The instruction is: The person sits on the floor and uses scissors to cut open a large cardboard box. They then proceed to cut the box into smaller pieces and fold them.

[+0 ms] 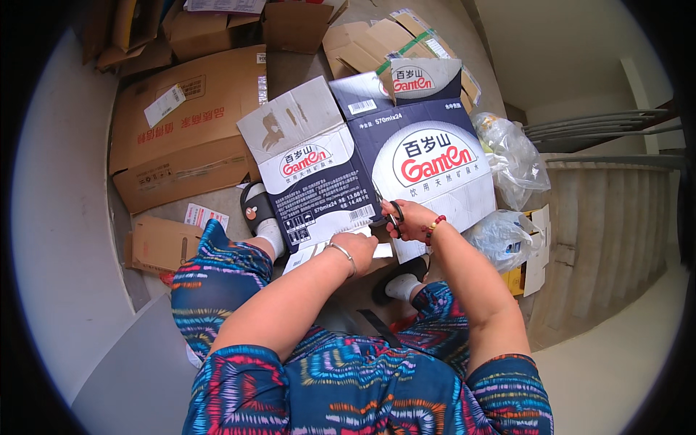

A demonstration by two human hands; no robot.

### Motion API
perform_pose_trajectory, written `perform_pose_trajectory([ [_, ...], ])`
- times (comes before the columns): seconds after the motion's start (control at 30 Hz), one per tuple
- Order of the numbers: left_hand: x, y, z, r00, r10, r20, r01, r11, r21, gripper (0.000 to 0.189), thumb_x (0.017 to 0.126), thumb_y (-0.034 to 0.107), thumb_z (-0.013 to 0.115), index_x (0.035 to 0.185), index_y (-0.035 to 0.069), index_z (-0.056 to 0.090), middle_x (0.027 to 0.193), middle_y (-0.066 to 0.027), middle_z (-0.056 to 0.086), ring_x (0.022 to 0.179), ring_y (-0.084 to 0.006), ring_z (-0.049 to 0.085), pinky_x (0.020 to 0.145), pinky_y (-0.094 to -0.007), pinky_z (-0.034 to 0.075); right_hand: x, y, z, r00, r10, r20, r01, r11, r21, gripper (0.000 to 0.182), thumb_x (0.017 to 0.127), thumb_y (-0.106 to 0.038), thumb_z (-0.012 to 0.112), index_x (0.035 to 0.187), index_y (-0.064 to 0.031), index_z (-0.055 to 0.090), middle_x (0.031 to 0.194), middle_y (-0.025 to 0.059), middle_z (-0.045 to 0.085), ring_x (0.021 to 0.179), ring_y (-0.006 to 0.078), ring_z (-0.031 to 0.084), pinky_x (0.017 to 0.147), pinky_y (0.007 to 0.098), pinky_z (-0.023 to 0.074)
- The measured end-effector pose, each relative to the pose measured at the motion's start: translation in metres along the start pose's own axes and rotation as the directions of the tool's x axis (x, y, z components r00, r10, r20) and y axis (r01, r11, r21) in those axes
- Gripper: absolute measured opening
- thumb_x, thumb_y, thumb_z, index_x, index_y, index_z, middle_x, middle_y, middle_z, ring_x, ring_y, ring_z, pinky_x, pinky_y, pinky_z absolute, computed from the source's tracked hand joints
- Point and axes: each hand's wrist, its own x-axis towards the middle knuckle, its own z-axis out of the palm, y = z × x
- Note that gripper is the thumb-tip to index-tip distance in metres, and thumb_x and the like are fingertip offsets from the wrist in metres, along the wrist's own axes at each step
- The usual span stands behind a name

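Spread out before me is a flattened Ganten water carton (435, 157), dark blue and white cardboard with printed panels. My right hand (416, 220) grips a pair of black-handled scissors (396, 217) by the loops. Their blades point away from me, at the seam between the left and right panels, and are partly hidden by the cardboard. My left hand (353, 250) is closed on the near edge of the left panel (321, 179), by a ragged white flap. A gap separates the two panels near my hands.
A large brown carton (190, 119) lies at left, with a smaller cardboard box (160, 243) nearer me. Flattened brown cardboard (375, 41) is behind. Plastic bags (505, 239) and a yellow-and-white box (535, 255) stand at right, beside a descending staircase (603, 239) with metal railings (598, 126).
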Motion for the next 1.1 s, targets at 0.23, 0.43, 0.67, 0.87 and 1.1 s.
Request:
perform_pose_trajectory([
  [0.23, -0.007, 0.011, -0.011, 1.000, 0.002, 0.017, -0.004, 0.995, 0.099, 0.030, 0.078, 0.015, 0.055, 0.107, 0.005, 0.056, 0.107, -0.0160, 0.059, 0.098, -0.0288, 0.060, 0.080, -0.0369, 0.049, 0.034, -0.002, 0.002, 0.990, -0.079, -0.113, 0.084, 0.996, 0.037, 0.052, 0.073, -0.056, 0.066, 0.095, -0.0095, 0.054, 0.066, 0.0035, 0.056, 0.047, 0.0094, 0.049, 0.038, 0.0207, 0.0304],
  [0.43, 0.001, 0.008, -0.004, 0.999, -0.035, 0.014, 0.034, 0.995, 0.092, 0.031, 0.077, 0.012, 0.055, 0.107, 0.002, 0.054, 0.108, -0.0179, 0.057, 0.098, -0.0303, 0.060, 0.078, -0.0376, 0.049, 0.026, -0.017, 0.002, 0.974, -0.167, -0.151, 0.181, 0.980, 0.084, 0.042, 0.076, -0.048, 0.067, 0.083, -0.0080, 0.055, 0.051, 0.0009, 0.049, 0.039, 0.0077, 0.040, 0.035, 0.0215, 0.0241],
  [0.67, 0.001, -0.005, -0.013, 0.998, 0.034, 0.054, -0.034, 0.999, -0.006, 0.032, 0.077, 0.012, 0.055, 0.107, 0.003, 0.053, 0.109, -0.0164, 0.057, 0.099, -0.0304, 0.059, 0.080, -0.0379, 0.048, 0.018, -0.013, 0.003, 0.998, -0.052, -0.045, 0.052, 0.999, 0.000, 0.046, 0.080, -0.049, 0.062, 0.101, -0.0097, 0.051, 0.068, 0.0010, 0.054, 0.053, 0.0097, 0.050, 0.043, 0.0215, 0.0322],
  [0.87, -0.008, 0.011, -0.019, 0.998, 0.028, 0.058, -0.032, 0.998, 0.063, 0.033, 0.076, 0.014, 0.058, 0.108, 0.005, 0.057, 0.108, -0.0154, 0.061, 0.100, -0.0278, 0.059, 0.081, -0.0373, 0.049, 0.039, -0.019, -0.001, 0.990, -0.053, -0.132, 0.057, 0.998, 0.029, 0.048, 0.075, -0.050, 0.067, 0.095, -0.0085, 0.055, 0.063, 0.0011, 0.053, 0.048, 0.0091, 0.048, 0.038, 0.0203, 0.0288],
  [1.1, 0.003, 0.010, -0.009, 0.999, 0.005, 0.053, -0.008, 0.998, 0.062, 0.035, 0.076, 0.013, 0.057, 0.109, 0.003, 0.053, 0.109, -0.0189, 0.056, 0.098, -0.0303, 0.060, 0.080, -0.0385, 0.049, 0.038, -0.030, -0.002, 0.978, -0.159, -0.131, 0.163, 0.986, 0.019, 0.043, 0.075, -0.048, 0.068, 0.087, -0.0082, 0.056, 0.060, 0.0017, 0.054, 0.045, 0.0084, 0.046, 0.037, 0.0213, 0.0284],
])
